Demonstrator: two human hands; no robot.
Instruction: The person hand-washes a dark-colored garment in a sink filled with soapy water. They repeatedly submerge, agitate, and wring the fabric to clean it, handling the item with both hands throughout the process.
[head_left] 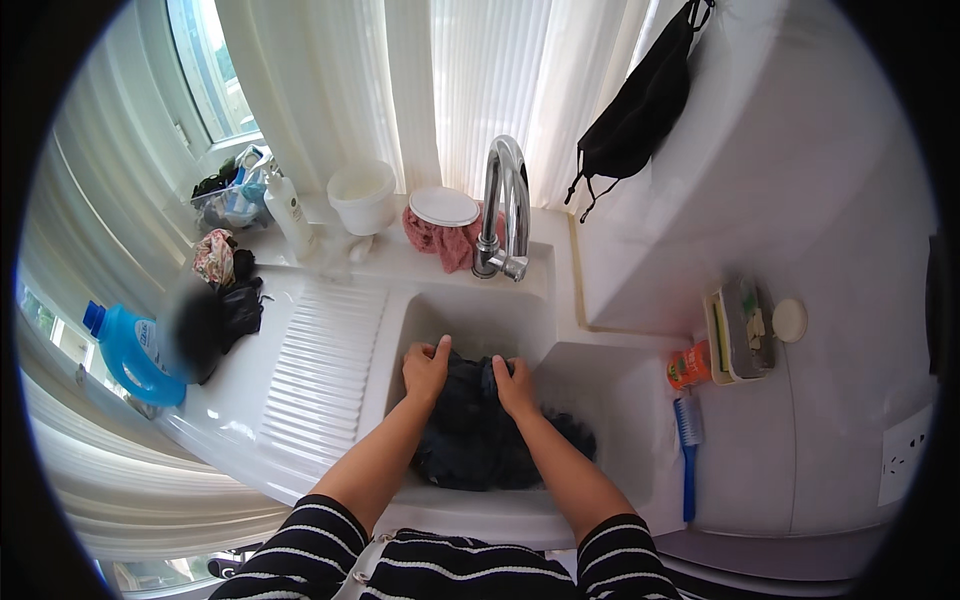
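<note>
A dark, wet-looking piece of cloth (465,430) hangs bunched in the white sink basin (430,315). At its upper left edge my left hand (426,369) is closed, thumb up, gripping the fabric. My right hand (515,386) pinches the same cloth a short way to the right. Between the two hands the fabric is held up, and its lower part spreads over the basin bottom toward the right. The cloth's exact kind cannot be made out. Behind the hands rises a chrome faucet (512,200).
Left of the basin lies a ribbed washboard (325,360), with a blue detergent bottle (140,355) beyond it. A white tub (362,198), pump bottle (287,212) and pink cloth (440,240) line the back. At right are a blue brush (688,450) and a caddy (740,335).
</note>
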